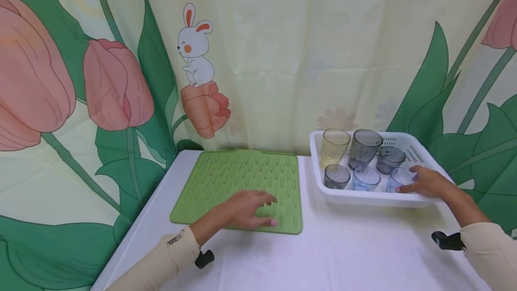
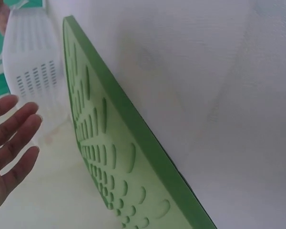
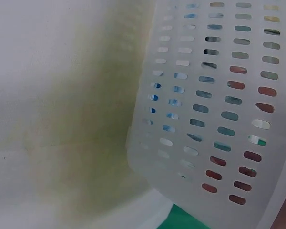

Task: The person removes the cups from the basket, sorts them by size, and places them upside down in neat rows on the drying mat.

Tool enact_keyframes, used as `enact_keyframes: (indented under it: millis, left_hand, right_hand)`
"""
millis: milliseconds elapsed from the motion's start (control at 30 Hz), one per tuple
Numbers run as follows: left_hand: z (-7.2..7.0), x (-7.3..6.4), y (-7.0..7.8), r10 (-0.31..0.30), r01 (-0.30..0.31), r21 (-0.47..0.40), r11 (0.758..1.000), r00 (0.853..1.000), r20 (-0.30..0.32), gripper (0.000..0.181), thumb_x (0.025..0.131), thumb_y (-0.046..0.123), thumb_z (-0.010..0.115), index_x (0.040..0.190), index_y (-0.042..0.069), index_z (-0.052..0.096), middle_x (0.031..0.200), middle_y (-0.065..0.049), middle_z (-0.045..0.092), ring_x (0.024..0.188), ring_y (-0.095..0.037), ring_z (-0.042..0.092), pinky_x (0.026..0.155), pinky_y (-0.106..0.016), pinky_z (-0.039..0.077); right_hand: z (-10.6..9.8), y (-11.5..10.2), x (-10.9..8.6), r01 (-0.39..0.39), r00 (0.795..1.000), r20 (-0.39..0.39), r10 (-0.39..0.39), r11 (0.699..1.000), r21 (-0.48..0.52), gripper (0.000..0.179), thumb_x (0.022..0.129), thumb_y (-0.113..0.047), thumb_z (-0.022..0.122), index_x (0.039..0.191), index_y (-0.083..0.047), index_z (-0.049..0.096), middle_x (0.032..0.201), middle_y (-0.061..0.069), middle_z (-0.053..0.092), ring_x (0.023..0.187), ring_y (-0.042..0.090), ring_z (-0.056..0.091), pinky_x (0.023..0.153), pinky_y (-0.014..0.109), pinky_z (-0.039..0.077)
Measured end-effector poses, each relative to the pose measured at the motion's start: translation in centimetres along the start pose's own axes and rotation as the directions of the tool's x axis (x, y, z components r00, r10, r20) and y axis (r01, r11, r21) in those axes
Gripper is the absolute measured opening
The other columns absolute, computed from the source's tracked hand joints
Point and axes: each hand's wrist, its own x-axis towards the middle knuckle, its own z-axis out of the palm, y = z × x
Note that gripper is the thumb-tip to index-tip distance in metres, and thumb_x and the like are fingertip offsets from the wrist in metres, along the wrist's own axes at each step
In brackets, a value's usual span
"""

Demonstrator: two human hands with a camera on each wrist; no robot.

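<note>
My right hand [image 1: 430,183] reaches into the white basket [image 1: 371,197] from the right and grips a small clear blue glass [image 1: 393,183] at its right side. Its thumb lies across the front of the glass; the other fingers are at the rim, partly hidden. Beside it stands another blue glass [image 1: 366,179]. Two short grey glasses, one at the front left [image 1: 337,178] and one behind [image 1: 390,160], share the basket with a tall grey glass [image 1: 365,149] and a tall yellow glass [image 1: 335,147]. My left hand [image 1: 248,210] hovers, fingers loosely spread, over the green mat [image 1: 238,169].
A white cloth [image 1: 323,255] covers the table under mat and basket. Behind them hangs a curtain [image 1: 266,57] printed with tulips and a rabbit. In the right wrist view, the basket's slotted wall [image 3: 214,114] fills much of the right half.
</note>
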Motion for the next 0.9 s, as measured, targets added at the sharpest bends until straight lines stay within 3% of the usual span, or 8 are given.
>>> enact_keyframes:
  millis: [233, 467, 733, 900]
  left_hand:
    - [-0.6, 0.7, 0.7, -0.008, 0.008, -0.085, 0.996, 1.000, -0.004, 0.065, 0.095, 0.068, 0.050, 0.138, 0.020, 0.058, 0.124, 0.007, 0.066, 0.111, -0.006, 0.062, 0.089, -0.030, 0.053]
    - [-1.3, 1.3, 1.0, -0.015, 0.009, -0.136, 0.991, 0.999, -0.039, 0.062, 0.095, 0.066, 0.052, 0.139, 0.023, 0.057, 0.132, 0.006, 0.063, 0.113, -0.008, 0.061, 0.092, -0.031, 0.052]
    - [-2.1, 1.7, 1.0, -0.030, 0.001, -0.237, 0.972, 0.993, -0.117, 0.065, 0.096, 0.060, 0.056, 0.147, 0.021, 0.048, 0.143, 0.004, 0.055, 0.127, -0.014, 0.055, 0.101, -0.040, 0.049]
    - [-2.5, 2.0, 1.4, -0.032, -0.027, -0.302, 0.953, 0.981, -0.190, 0.067, 0.096, 0.054, 0.060, 0.150, 0.018, 0.043, 0.148, 0.001, 0.051, 0.133, -0.016, 0.051, 0.105, -0.044, 0.047]
  right_hand:
    - [0.1, 0.0, -0.1, 0.044, 0.998, -0.037, -0.043, 0.999, 0.020, 0.112, 0.076, -0.054, 0.082, 0.137, 0.024, 0.030, 0.129, 0.048, 0.040, 0.106, 0.059, 0.050, 0.090, 0.072, 0.045]
    - [0.1, -0.8, -0.6, 0.044, 0.996, -0.082, -0.040, 0.998, 0.045, 0.107, 0.082, -0.048, 0.079, 0.139, 0.024, 0.025, 0.130, 0.047, 0.037, 0.110, 0.062, 0.044, 0.091, 0.074, 0.043]
    - [-1.1, -3.7, -2.2, 0.079, 0.979, -0.197, -0.060, 0.993, 0.091, 0.103, 0.087, -0.046, 0.075, 0.142, 0.022, 0.020, 0.134, 0.046, 0.035, 0.115, 0.063, 0.040, 0.085, 0.071, 0.047]
    - [-1.8, -6.2, -3.9, 0.116, 0.961, -0.262, -0.085, 0.988, 0.104, 0.101, 0.088, -0.045, 0.074, 0.145, 0.019, 0.019, 0.131, 0.043, 0.037, 0.113, 0.060, 0.042, 0.081, 0.065, 0.053]
